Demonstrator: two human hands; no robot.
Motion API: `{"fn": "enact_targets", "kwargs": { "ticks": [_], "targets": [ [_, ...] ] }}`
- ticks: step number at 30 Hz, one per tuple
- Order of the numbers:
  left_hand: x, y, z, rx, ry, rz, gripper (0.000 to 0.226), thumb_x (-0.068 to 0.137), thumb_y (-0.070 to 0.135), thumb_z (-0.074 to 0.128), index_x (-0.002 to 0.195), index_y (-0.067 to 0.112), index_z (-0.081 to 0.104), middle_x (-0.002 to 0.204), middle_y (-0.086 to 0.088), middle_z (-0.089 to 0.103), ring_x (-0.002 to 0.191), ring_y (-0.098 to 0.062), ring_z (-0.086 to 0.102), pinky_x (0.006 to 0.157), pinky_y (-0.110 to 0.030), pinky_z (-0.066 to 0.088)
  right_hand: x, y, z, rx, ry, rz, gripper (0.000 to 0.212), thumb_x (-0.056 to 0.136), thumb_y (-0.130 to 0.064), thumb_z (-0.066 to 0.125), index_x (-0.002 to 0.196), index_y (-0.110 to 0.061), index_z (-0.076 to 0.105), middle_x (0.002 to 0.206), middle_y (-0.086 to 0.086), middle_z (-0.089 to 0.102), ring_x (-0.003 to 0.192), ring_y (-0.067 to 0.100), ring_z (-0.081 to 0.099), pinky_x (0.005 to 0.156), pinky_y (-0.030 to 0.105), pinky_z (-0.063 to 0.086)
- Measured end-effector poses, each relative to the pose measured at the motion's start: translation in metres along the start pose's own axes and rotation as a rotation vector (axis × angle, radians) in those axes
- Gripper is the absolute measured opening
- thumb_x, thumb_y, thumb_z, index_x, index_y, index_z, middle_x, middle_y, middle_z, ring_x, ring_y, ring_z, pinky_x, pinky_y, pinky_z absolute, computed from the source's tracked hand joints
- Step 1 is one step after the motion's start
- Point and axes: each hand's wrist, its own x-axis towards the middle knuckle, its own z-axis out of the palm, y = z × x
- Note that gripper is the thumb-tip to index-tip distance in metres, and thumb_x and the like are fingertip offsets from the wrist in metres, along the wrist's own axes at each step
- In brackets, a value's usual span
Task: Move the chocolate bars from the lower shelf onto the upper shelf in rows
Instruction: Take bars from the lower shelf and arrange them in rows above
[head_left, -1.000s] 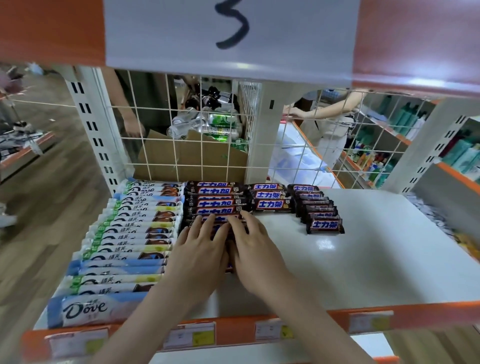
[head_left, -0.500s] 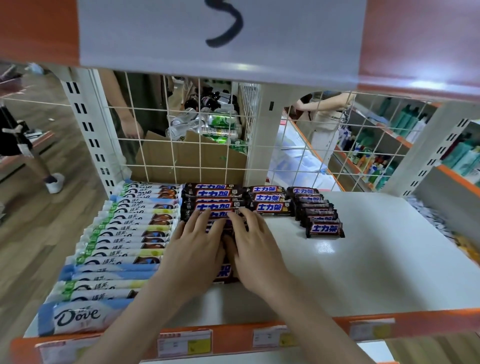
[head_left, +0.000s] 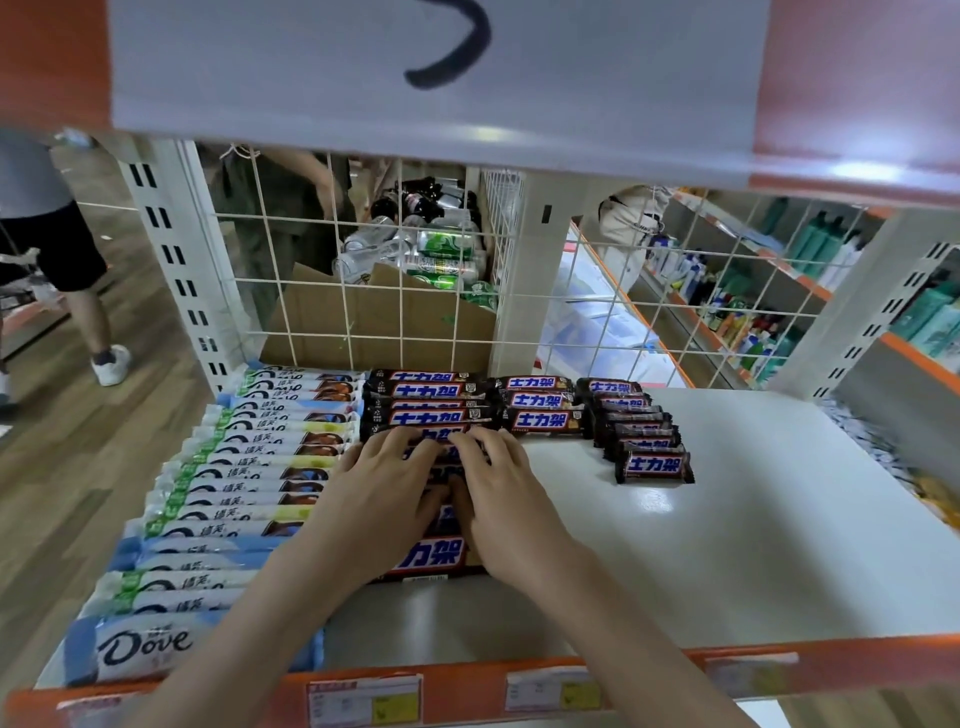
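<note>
Both hands have slid a little deeper along the white metal shelf (head_left: 727, 545) since half a second ago, and more of the nearest bar's blue lettering is now showing behind the wrists. A person's left hand (head_left: 382, 499) and right hand (head_left: 501, 499) are lying side by side, palms down, on the column of dark brown Snickers bars with blue and white lettering (head_left: 431, 558), fingers spread and nearly straight, pressing on the wrappers rather than curling round any one of them. That column is running from the shelf's back edge toward its front edge, left of centre. Just beside it on the left, a long row of white, green and pale blue Dove chocolate bars (head_left: 234, 488) is filling the shelf's left edge from back corner to front corner. To the right of the hands, a short stack of three brown Snickers bars (head_left: 543, 402) is sitting at the back edge, and beside that a row of small dark Snickers bars (head_left: 641, 431) is stepping forward toward the shelf's middle. Behind the white wire mesh back panel (head_left: 415, 270), a brown cardboard box holding green cans and bottles (head_left: 410, 312) is standing. An orange front rail with price labels (head_left: 597, 691) is lining the shelf's front edge.
</note>
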Motion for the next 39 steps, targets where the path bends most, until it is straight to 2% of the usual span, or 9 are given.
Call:
{"fn": "enact_targets", "kwargs": {
  "ticks": [6, 11, 15, 20, 25, 28, 32, 39],
  "targets": [
    [0.006, -0.005, -0.003, -0.007, 0.045, -0.004, 0.052, 0.094, 0.047, 0.036, 0.14, 0.027, 0.025, 0.15, 0.0, 0.023, 0.139, -0.019, 0.021, 0.112, -0.037, 0.022, 0.009, 0.007, -0.006, -0.041, 0.18, -0.046, 0.045, 0.097, -0.025, 0.04, 0.141, -0.018, 0.031, 0.144, 0.001, 0.03, 0.133, 0.019, 0.026, 0.105, 0.031, 0.033],
    [0.021, -0.007, -0.001, 0.016, 0.01, -0.019, 0.052, 0.096, 0.046, 0.033, 0.142, 0.026, 0.023, 0.151, -0.001, 0.024, 0.139, -0.021, 0.022, 0.113, -0.04, 0.02, 0.024, 0.013, -0.008, -0.054, 0.104, -0.014, 0.048, 0.099, -0.029, 0.037, 0.145, -0.019, 0.025, 0.151, 0.001, 0.022, 0.138, 0.021, 0.02, 0.111, 0.033, 0.026],
    [0.022, -0.011, 0.001, 0.031, 0.012, -0.005, 0.05, 0.096, 0.047, 0.031, 0.142, 0.027, 0.023, 0.149, 0.002, 0.028, 0.136, -0.019, 0.03, 0.113, -0.04, 0.023, 0.026, 0.01, -0.001, -0.033, 0.066, 0.006, 0.047, 0.099, -0.026, 0.039, 0.144, -0.019, 0.026, 0.153, 0.002, 0.019, 0.14, 0.022, 0.019, 0.11, 0.034, 0.028],
    [0.022, -0.014, 0.001, 0.04, 0.009, 0.011, 0.05, 0.096, 0.046, 0.032, 0.142, 0.028, 0.022, 0.149, 0.002, 0.027, 0.135, -0.019, 0.031, 0.112, -0.038, 0.023, 0.027, 0.008, 0.003, -0.004, 0.069, 0.015, 0.048, 0.098, -0.022, 0.042, 0.143, -0.018, 0.027, 0.154, 0.004, 0.016, 0.14, 0.023, 0.019, 0.11, 0.034, 0.03],
    [0.032, -0.016, -0.001, 0.015, 0.003, 0.005, 0.05, 0.095, 0.046, 0.036, 0.14, 0.027, 0.025, 0.147, 0.0, 0.029, 0.134, -0.021, 0.031, 0.108, -0.04, 0.029, 0.03, 0.011, -0.001, -0.029, 0.105, 0.008, 0.045, 0.097, -0.024, 0.042, 0.141, -0.018, 0.031, 0.15, 0.004, 0.023, 0.136, 0.023, 0.027, 0.105, 0.034, 0.034],
    [0.045, -0.019, -0.003, 0.017, -0.027, 0.004, 0.052, 0.095, 0.045, 0.035, 0.143, 0.029, 0.02, 0.151, -0.002, 0.023, 0.139, -0.024, 0.023, 0.11, -0.045, 0.025, 0.04, 0.013, -0.008, -0.084, 0.173, -0.013, 0.042, 0.098, -0.025, 0.038, 0.139, -0.018, 0.035, 0.147, 0.004, 0.03, 0.134, 0.022, 0.03, 0.108, 0.035, 0.032],
    [0.054, -0.021, -0.001, 0.023, -0.064, -0.008, 0.05, 0.096, 0.042, 0.032, 0.143, 0.028, 0.021, 0.151, -0.002, 0.025, 0.138, -0.024, 0.024, 0.11, -0.045, 0.025, 0.05, 0.015, -0.008, -0.101, 0.113, -0.018, 0.043, 0.098, -0.024, 0.038, 0.14, -0.018, 0.034, 0.147, 0.005, 0.03, 0.136, 0.022, 0.027, 0.11, 0.035, 0.029],
    [0.052, -0.024, 0.001, 0.016, -0.039, 0.015, 0.047, 0.096, 0.042, 0.032, 0.141, 0.028, 0.025, 0.147, 0.0, 0.031, 0.136, -0.022, 0.028, 0.109, -0.043, 0.026, 0.05, 0.013, -0.001, -0.045, 0.087, 0.007, 0.043, 0.098, -0.021, 0.04, 0.141, -0.017, 0.034, 0.148, 0.004, 0.028, 0.135, 0.023, 0.026, 0.106, 0.035, 0.036]
  ]
}}
